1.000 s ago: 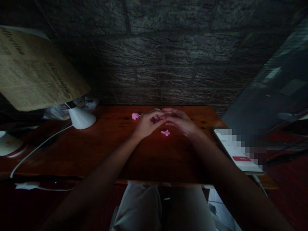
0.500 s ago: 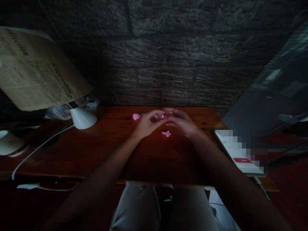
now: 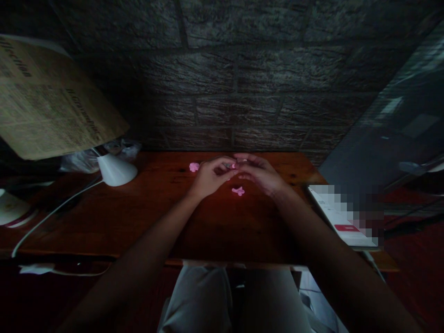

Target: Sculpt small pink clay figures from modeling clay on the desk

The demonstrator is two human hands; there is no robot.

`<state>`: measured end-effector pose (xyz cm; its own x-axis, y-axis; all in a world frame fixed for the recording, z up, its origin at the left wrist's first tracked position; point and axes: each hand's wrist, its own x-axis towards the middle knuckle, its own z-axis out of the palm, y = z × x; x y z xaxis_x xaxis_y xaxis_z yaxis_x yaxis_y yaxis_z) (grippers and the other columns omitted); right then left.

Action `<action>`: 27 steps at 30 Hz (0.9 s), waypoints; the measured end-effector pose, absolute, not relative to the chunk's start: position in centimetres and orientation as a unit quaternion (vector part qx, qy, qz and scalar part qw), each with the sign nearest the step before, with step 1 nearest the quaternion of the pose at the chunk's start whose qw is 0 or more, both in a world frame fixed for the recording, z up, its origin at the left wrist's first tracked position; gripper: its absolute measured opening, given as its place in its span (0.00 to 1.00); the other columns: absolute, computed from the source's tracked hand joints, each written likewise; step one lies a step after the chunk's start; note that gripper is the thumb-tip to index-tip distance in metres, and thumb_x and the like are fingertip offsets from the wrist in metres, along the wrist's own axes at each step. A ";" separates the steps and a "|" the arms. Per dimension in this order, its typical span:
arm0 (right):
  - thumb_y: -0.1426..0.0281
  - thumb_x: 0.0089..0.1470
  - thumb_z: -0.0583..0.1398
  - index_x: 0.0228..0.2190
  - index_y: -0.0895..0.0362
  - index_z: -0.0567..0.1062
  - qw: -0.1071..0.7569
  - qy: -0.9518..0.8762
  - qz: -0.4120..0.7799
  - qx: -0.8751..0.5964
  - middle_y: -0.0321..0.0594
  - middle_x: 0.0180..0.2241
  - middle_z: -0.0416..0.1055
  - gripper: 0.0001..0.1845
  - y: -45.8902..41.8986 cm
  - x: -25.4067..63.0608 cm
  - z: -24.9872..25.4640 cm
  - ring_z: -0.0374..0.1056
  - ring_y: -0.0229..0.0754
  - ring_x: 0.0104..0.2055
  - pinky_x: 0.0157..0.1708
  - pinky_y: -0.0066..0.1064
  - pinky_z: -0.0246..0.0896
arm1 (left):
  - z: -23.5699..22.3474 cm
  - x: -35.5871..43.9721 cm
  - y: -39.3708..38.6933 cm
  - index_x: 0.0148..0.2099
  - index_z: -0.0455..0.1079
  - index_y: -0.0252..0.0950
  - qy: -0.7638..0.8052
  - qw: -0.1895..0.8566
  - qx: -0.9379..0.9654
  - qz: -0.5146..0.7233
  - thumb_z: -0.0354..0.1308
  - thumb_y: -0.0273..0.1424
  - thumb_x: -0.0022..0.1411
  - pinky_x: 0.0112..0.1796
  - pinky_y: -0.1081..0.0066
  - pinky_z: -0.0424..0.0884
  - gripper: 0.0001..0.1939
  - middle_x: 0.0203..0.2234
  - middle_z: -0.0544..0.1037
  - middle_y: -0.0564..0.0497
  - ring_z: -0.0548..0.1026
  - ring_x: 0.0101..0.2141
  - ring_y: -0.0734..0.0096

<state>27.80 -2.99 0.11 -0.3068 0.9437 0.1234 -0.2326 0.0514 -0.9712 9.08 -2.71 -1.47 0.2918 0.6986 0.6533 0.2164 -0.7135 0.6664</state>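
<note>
My left hand (image 3: pixel 215 175) and my right hand (image 3: pixel 258 171) meet above the wooden table (image 3: pixel 222 226), fingertips pinched together. Between them shows a small pink piece (image 3: pixel 233 166), mostly covered by the fingers; its kind is too small to make out. Both hands appear closed on it. Just below the fingers lies a pink flower-shaped piece with a short stem (image 3: pixel 238 190). Another pink flower-like piece (image 3: pixel 194 167) rests on the table to the left of my left hand.
At the left stand a lamp with a newspaper-print shade (image 3: pixel 58 101) and white base (image 3: pixel 117 170), its cord (image 3: pixel 57 208) crossing the table, and a paper cup (image 3: pixel 14 208). A white box or booklet (image 3: pixel 342 217) lies at the right edge. A stone-block wall (image 3: pixel 215 83) rises behind.
The whole view has shifted slightly. My hands stay together around the small pink piece, with little visible change in the fingers. Both pink pieces on the table lie as before.
</note>
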 end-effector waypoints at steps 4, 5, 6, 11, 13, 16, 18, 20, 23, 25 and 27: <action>0.66 0.41 0.73 0.42 0.53 0.79 0.490 -0.532 0.604 -0.334 0.37 0.36 0.80 0.23 -3.1 27.7 0.1 0.76 0.40 0.36 0.39 0.33 0.72 | -1.4 9.0 -2.7 0.41 0.77 0.37 0.300 0.233 0.764 0.522 0.67 0.28 0.62 0.34 0.73 0.77 0.05 0.39 0.85 0.48 0.81 0.32 0.73; 0.66 0.41 0.73 0.42 0.53 0.79 0.487 -0.535 0.603 -0.336 0.38 0.36 0.80 0.23 -3.1 27.7 0.1 0.76 0.40 0.36 0.39 0.33 0.72 | -1.4 9.0 -2.7 0.41 0.76 0.37 0.299 0.234 0.763 0.523 0.67 0.28 0.61 0.34 0.73 0.77 0.05 0.40 0.85 0.48 0.81 0.32 0.73; 0.66 0.41 0.74 0.42 0.53 0.80 0.483 -0.538 0.602 -0.338 0.38 0.36 0.80 0.24 -3.1 27.6 0.0 0.76 0.40 0.36 0.38 0.33 0.72 | -1.4 9.0 -2.7 0.40 0.76 0.37 0.300 0.234 0.763 0.522 0.67 0.27 0.61 0.35 0.73 0.77 0.05 0.40 0.85 0.48 0.81 0.32 0.73; 0.65 0.40 0.74 0.44 0.54 0.80 0.481 -0.550 0.593 -0.339 0.38 0.35 0.80 0.26 -2.9 27.4 -0.3 0.76 0.39 0.35 0.37 0.31 0.72 | -1.5 9.1 -2.8 0.41 0.76 0.36 0.307 0.213 0.776 0.508 0.66 0.25 0.61 0.33 0.75 0.74 0.06 0.38 0.84 0.49 0.80 0.31 0.74; 0.65 0.41 0.74 0.44 0.54 0.79 0.478 -0.554 0.591 -0.340 0.37 0.35 0.80 0.26 -2.9 27.5 -0.3 0.76 0.39 0.35 0.36 0.31 0.72 | -1.6 9.1 -2.8 0.42 0.76 0.36 0.303 0.202 0.781 0.508 0.65 0.25 0.61 0.33 0.74 0.74 0.06 0.37 0.84 0.49 0.80 0.31 0.74; 0.64 0.42 0.74 0.43 0.53 0.79 0.468 -0.563 0.588 -0.344 0.37 0.34 0.80 0.25 -3.0 27.6 -0.1 0.76 0.39 0.35 0.36 0.31 0.72 | -1.6 9.1 -2.8 0.42 0.77 0.37 0.300 0.199 0.782 0.508 0.65 0.26 0.62 0.35 0.72 0.75 0.05 0.36 0.84 0.49 0.80 0.32 0.73; 0.64 0.42 0.74 0.43 0.53 0.79 0.468 -0.566 0.586 -0.343 0.37 0.35 0.80 0.24 -3.1 27.6 -0.1 0.75 0.39 0.36 0.37 0.32 0.71 | -1.6 9.1 -2.8 0.43 0.77 0.37 0.305 0.203 0.781 0.505 0.65 0.27 0.62 0.35 0.71 0.76 0.06 0.35 0.84 0.50 0.80 0.32 0.72; 0.65 0.42 0.73 0.44 0.53 0.79 0.472 -0.566 0.583 -0.342 0.38 0.36 0.79 0.24 -3.1 27.5 -0.2 0.75 0.40 0.36 0.38 0.33 0.71 | -1.5 9.1 -2.8 0.43 0.77 0.38 0.308 0.204 0.782 0.503 0.65 0.28 0.62 0.34 0.71 0.76 0.06 0.35 0.84 0.50 0.80 0.32 0.72; 0.65 0.41 0.73 0.43 0.54 0.80 0.474 -0.561 0.583 -0.349 0.38 0.35 0.79 0.24 -3.1 27.5 -0.2 0.75 0.40 0.36 0.38 0.34 0.71 | -1.5 9.1 -2.8 0.42 0.77 0.38 0.308 0.200 0.785 0.499 0.66 0.27 0.60 0.33 0.72 0.75 0.07 0.35 0.84 0.50 0.79 0.31 0.73; 0.65 0.41 0.74 0.43 0.54 0.80 0.469 -0.558 0.586 -0.353 0.38 0.35 0.79 0.25 -3.1 27.5 -0.1 0.75 0.41 0.36 0.39 0.34 0.72 | -1.5 9.1 -2.8 0.42 0.77 0.38 0.310 0.200 0.785 0.498 0.65 0.27 0.61 0.32 0.73 0.75 0.06 0.35 0.84 0.50 0.79 0.30 0.74; 0.65 0.41 0.74 0.43 0.53 0.80 0.466 -0.553 0.596 -0.349 0.38 0.37 0.80 0.24 -3.1 27.6 0.0 0.76 0.41 0.37 0.40 0.35 0.72 | -1.5 9.1 -2.8 0.41 0.77 0.37 0.313 0.205 0.779 0.503 0.65 0.27 0.62 0.32 0.73 0.75 0.05 0.34 0.84 0.50 0.79 0.30 0.74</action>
